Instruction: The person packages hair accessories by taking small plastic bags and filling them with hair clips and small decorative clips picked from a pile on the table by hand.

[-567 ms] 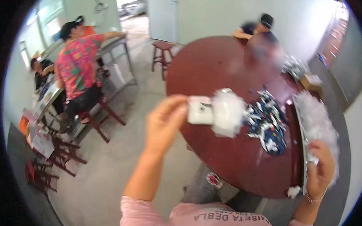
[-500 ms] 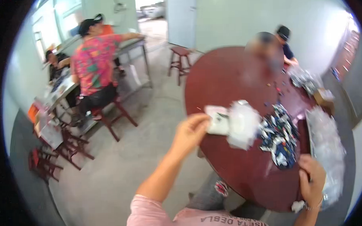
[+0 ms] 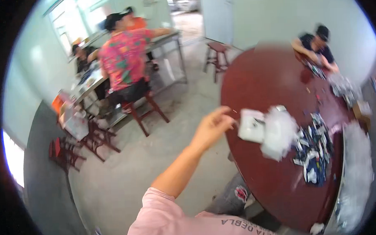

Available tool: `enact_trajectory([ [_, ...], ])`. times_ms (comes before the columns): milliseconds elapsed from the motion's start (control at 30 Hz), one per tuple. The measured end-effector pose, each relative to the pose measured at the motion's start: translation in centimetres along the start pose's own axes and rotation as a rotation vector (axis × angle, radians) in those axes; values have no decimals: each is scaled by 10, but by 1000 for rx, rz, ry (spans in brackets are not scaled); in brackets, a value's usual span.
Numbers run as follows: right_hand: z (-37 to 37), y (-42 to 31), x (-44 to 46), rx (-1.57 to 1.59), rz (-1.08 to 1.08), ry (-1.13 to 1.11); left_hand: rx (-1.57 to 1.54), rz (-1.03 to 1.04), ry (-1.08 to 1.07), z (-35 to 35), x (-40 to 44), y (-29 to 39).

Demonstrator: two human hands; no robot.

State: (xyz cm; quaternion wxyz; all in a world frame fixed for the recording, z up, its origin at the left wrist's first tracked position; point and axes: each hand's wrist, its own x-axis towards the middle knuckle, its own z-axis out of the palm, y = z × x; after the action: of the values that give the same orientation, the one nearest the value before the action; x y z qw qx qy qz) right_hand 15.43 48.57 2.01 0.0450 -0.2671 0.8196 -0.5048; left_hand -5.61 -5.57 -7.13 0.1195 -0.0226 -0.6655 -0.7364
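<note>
Left hand [image 3: 212,128] has been drawn just clear of the white stack [image 3: 251,127], fingers parted, leaving it unheld; right hand's state cannot be told, out of view.

L hand [image 3: 212,128] is off the white pkt [image 3: 251,127] now, just beside it; R hand, by the table [image 3: 264,168] edge a sec ago, gone from view.
</note>
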Motion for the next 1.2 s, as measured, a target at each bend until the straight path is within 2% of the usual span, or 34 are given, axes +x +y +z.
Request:
enact_trajectory([
  [33,17,-11,-6,76,-233,83,-9,73,4,3,3,6],
  [67,27,-31,1,58,-131,140,-12,109,19,14,2,20],
  [100,29,-48,20,221,-252,-156,57,95,23,27,-3,33],
  [167,22,-53,-4,334,-401,-464,61,115,-53,53,-13,38],
  [200,15,-51,-38,258,-427,-507,55,94,-114,63,-21,35],
  [367,41,-58,-144,14,-223,-428,64,23,-330,122,-49,17],
  [400,41,-55,-152,-40,-205,-441,56,14,-375,136,-55,16],
  [500,22,-85,-118,54,-147,-516,44,32,-575,174,-66,15],
  [567,22,-103,-127,-250,239,-330,77,11,-670,196,-76,26],
  [600,42,-94,-141,-387,151,89,92,8,-719,203,-78,29],
  [633,54,-91,-151,-399,153,91,82,15,-722,210,-82,28],
  [700,71,-81,-167,-455,358,925,46,31,-810,222,-84,29],
  [733,75,-67,-169,-545,253,1233,42,48,-821,228,-85,32],
  [767,77,-56,-167,-682,209,1640,39,36,-830,232,-87,34],
  [833,69,-53,-172,-750,-132,2022,26,36,-869,239,-92,40],
  [867,68,-52,-182,-781,-132,2046,64,68,-856,241,-94,45],
  [900,68,-54,-194,-1419,199,2113,93,103,-847,244,-95,50],
  [967,61,-62,-202,-2127,623,2045,114,127,-843,244,-96,51],
  [1000,44,-67,-187,-1960,-442,1953,75,90,-835,245,-99,56],
  [1033,29,-70,-176,-1589,-1326,1588,94,131,-831,244,-102,58],
  [1133,22,-75,-183,-2061,-966,1943,111,92,-795,236,-108,63],
  [1200,17,-82,-165,-2111,-867,2033,126,101,-753,225,-110,63],
])
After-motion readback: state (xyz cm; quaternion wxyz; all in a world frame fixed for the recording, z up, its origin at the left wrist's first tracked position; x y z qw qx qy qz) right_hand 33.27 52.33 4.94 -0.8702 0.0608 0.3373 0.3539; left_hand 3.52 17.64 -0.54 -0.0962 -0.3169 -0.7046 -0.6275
